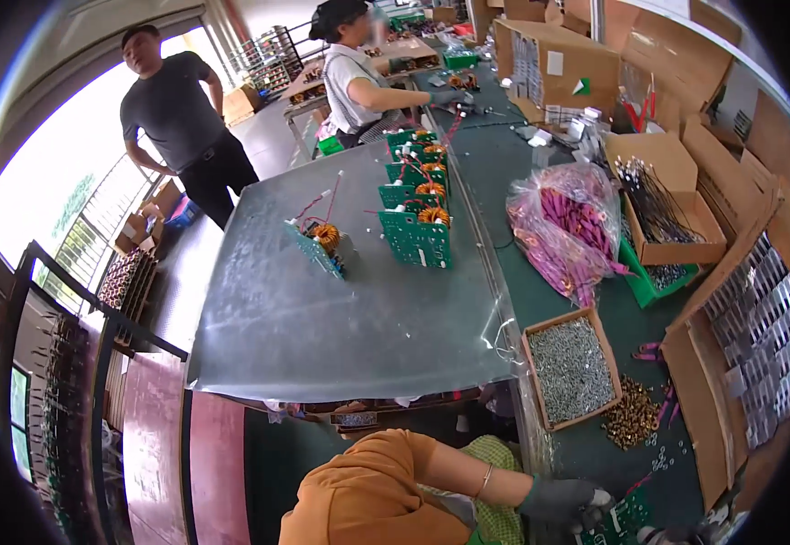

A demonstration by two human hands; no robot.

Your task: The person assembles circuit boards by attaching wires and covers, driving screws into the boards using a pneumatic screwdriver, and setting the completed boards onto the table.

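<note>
At the lower right, my left hand, in a grey glove, has its fingers closed on the edge of a green circuit board. The orange sleeve and bare forearm of that arm reach in from the lower edge. Just right of the board, a small part of my right hand, also gloved, shows at the picture's edge; its fingers are mostly cut off. A heap of brass-coloured fittings lies beyond the board, with small loose washers nearer to it.
A carton tray of small metal screws stands beside a bag of pink-sleeved parts. Several green boards with copper coils stand on the grey sheet. Open cartons line the right. Two people are farther back.
</note>
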